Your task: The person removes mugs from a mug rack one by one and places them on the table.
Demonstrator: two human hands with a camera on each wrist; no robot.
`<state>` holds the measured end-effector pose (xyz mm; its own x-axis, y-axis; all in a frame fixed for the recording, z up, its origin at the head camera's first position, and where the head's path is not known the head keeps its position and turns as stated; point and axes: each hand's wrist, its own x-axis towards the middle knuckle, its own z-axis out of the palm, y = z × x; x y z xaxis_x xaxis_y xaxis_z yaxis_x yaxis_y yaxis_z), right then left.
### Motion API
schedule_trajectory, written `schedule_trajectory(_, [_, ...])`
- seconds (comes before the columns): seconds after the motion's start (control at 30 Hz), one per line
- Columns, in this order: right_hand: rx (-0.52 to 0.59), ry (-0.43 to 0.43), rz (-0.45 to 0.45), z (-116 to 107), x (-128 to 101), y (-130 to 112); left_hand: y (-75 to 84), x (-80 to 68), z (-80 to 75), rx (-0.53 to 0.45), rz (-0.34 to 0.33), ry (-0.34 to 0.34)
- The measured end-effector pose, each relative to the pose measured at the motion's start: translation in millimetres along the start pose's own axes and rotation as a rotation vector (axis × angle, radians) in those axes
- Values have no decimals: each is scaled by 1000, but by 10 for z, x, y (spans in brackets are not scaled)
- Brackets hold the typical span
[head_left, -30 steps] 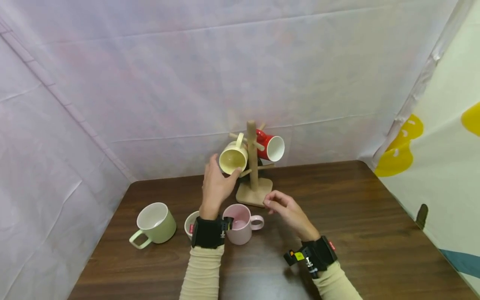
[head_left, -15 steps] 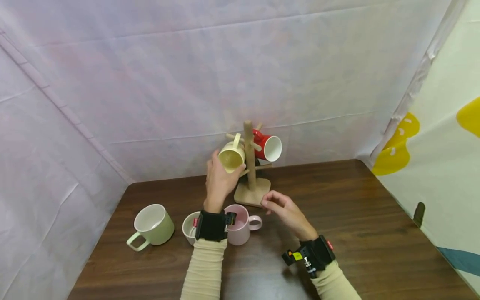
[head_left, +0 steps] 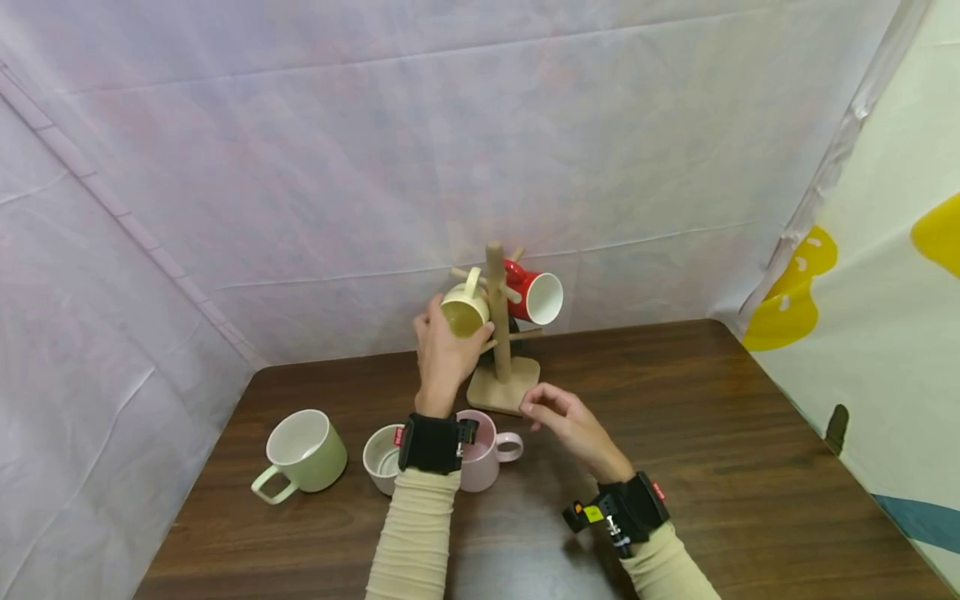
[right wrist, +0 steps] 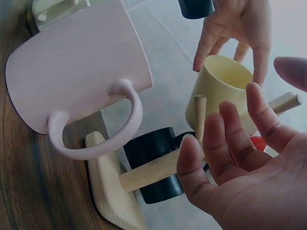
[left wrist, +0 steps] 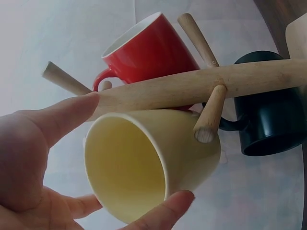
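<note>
My left hand grips the yellow mug where it hangs on the wooden mug tree, near the far edge of the dark wooden table. Thumb and fingers curl around the mug's rim and body, its open mouth turned toward me and its handle looped over a peg on the tree's left side. In the left wrist view the mug sits just below the tree's post, with a peg end touching or nearly touching its wall; I cannot tell which.

My right hand hovers above the table just in front of the tree's base, fingers loosely curled, holding nothing. The right wrist view shows its fingers spread and relaxed.

A red mug hangs on the tree's right side, mouth facing right. A black mug hangs lower on the tree, toward the far side; from the head view it is mostly hidden behind the post.

On the table near the left edge stands a green mug, upright, handle pointing toward me. Just right of it, a white mug is partly hidden under my left wrist. A pink mug stands upright beside that one, its handle pointing right, close to my right hand. Pale fabric sheets enclose the table behind and to the left.
</note>
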<state>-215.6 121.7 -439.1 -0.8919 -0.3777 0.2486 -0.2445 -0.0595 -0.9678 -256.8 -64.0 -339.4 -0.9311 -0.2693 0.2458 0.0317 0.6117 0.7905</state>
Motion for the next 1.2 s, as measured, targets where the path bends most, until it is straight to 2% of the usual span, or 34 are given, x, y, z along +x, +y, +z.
schedule_trajectory(0.4, [8, 1, -1, 15, -8, 1, 18, 29, 93, -46, -24, 62])
schedule_trajectory(0.73, [-5, -6, 10, 29, -16, 24, -8, 72, 177, -36, -57, 106])
schedule_trajectory(1.2, [-20, -6, 26, 47, -22, 16, -38, 88, 166, -37, -44, 114])
